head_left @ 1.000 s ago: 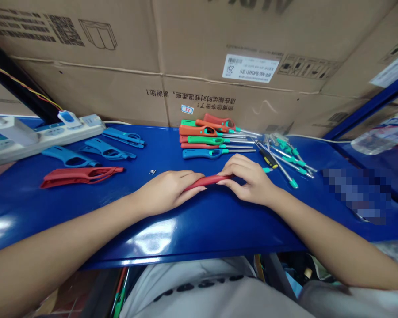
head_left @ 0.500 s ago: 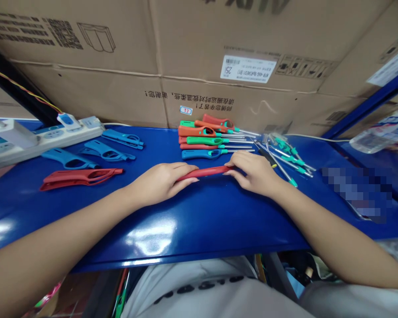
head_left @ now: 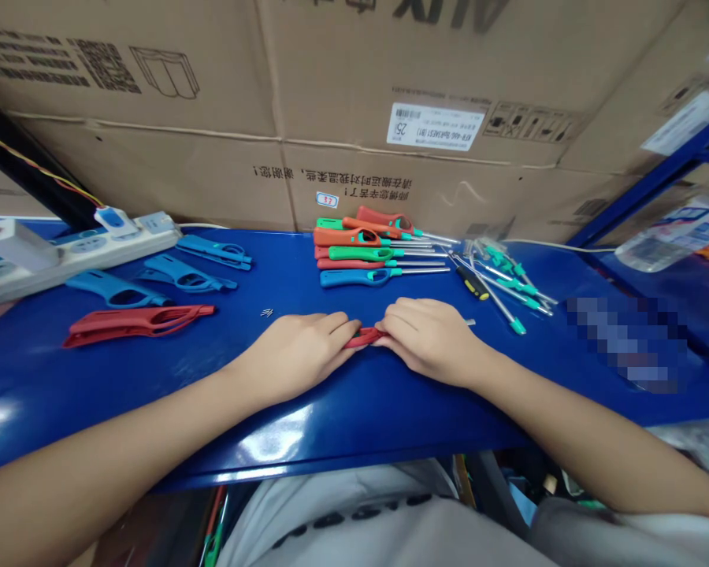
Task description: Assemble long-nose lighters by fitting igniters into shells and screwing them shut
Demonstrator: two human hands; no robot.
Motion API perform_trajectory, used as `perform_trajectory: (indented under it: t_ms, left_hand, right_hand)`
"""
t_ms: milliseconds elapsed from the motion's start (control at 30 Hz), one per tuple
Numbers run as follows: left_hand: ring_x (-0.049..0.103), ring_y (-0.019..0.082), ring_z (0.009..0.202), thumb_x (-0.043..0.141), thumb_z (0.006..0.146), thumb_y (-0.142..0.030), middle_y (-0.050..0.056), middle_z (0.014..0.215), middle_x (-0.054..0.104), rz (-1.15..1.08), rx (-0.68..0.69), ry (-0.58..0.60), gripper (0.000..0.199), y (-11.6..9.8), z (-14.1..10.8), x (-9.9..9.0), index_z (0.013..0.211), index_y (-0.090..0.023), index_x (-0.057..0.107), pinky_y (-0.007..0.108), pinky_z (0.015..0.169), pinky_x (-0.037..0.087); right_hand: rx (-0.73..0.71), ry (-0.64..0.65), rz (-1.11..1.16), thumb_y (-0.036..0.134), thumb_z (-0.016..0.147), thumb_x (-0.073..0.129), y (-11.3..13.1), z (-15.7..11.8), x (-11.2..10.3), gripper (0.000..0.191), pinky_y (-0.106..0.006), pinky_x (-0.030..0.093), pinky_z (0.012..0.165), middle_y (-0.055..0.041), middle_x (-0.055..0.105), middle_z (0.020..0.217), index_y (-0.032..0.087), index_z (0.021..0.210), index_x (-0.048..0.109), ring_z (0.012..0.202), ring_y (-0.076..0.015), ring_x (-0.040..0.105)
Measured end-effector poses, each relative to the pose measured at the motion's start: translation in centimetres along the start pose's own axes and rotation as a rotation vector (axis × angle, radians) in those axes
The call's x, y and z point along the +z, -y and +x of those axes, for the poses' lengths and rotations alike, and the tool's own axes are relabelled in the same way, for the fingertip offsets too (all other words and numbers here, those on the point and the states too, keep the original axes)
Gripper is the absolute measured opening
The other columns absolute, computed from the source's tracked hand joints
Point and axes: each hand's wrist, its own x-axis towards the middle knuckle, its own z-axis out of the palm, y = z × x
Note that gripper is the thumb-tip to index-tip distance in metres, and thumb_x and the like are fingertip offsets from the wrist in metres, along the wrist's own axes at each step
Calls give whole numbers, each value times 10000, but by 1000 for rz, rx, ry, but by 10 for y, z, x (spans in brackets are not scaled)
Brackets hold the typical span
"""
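A red lighter casing [head_left: 363, 339] is held between my two hands low over the blue table. My left hand [head_left: 301, 350] wraps round its left end. The fingers of my right hand [head_left: 428, 339] are closed on its right end, and a short pale rod tip shows just beyond that hand. Beyond my hands lies a row of lighters with metal tubes, among them a blue one [head_left: 354, 277] and a green one [head_left: 360, 253]. Loose tubes with green fittings [head_left: 515, 323] lie to the right. A few small screws [head_left: 266, 313] sit left of my left hand.
Blue casings [head_left: 118, 290] and a red casing [head_left: 139, 323] lie at the left, by a white power strip [head_left: 88, 250]. A black and yellow screwdriver [head_left: 471, 282] rests near the tubes. Cardboard boxes [head_left: 213, 173] stand behind; a plastic bottle [head_left: 673, 236] is at the right.
Both hands have come lower and nearer to me with the red casing, which is now more covered by the fingers. The small screws and the screwdriver have come into clearer view.
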Motion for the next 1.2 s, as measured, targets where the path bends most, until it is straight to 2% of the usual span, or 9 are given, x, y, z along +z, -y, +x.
perform_trajectory:
  t_ms: [133, 267, 533, 700, 900, 1033, 1200]
  left_hand:
    - [729, 230, 880, 429, 1057, -333, 53, 1036, 723, 22, -13, -16, 309, 2, 0, 3, 1223, -151, 617, 342, 736, 567]
    - [726, 224, 872, 449, 1051, -322, 54, 1054, 725, 41, -12, -10, 279, 2, -1, 4, 1197, -162, 624, 325, 712, 561]
    - [714, 219, 854, 441, 1054, -315, 43, 983, 702, 30, -17, 33, 261, -4, 0, 3, 1165, -166, 624, 325, 717, 550]
    - [716, 230, 910, 471, 1042, -340, 49, 1031, 714, 7, -61, 40, 272, 1, 0, -5, 1226, -191, 605, 310, 700, 538]
    - [716, 249, 963, 458, 1044, -376, 61, 1074, 726, -27, -122, 28, 305, 7, 0, -10, 1238, -190, 601, 336, 756, 550]
    - [716, 247, 966, 426, 1055, -370, 61, 1072, 724, -51, -131, 47, 306, 7, 0, -9, 1224, -184, 600, 348, 782, 549]
    - [712, 239, 869, 414, 1052, -326, 48, 989, 718, -29, -86, 46, 272, 4, 0, -6, 1141, -178, 624, 338, 681, 525]
  right_hand:
    - [33, 24, 44, 342, 1022, 515, -2, 1, 0, 273, -329, 414, 676, -72, 702, 862, 133, 955, 676, 809, -208, 578]
    - [-1, 21, 99, 310, 1026, 508, -5, 0, 3, 253, -325, 436, 712, -82, 729, 1033, 133, 1094, 675, 891, -205, 599]
    - [10, -63, 93, 242, 1019, 504, 2, -2, 6, 234, -321, 360, 616, -47, 678, 787, 136, 903, 677, 730, -173, 563]
    - [39, -51, 64, 236, 1022, 492, -2, -2, 2, 234, -328, 363, 626, -55, 706, 814, 146, 920, 683, 741, -179, 593]
    - [102, -48, 144, 316, 998, 561, -11, -4, 1, 211, -328, 449, 733, -63, 753, 989, 165, 1058, 695, 875, -202, 649]
    - [92, -45, 139, 312, 999, 557, -12, -3, 2, 234, -334, 467, 782, -69, 749, 1065, 155, 1113, 687, 931, -212, 652]
    - [99, -28, 139, 256, 1003, 523, -7, -4, 5, 190, -319, 414, 675, -63, 719, 888, 152, 958, 675, 806, -196, 615]
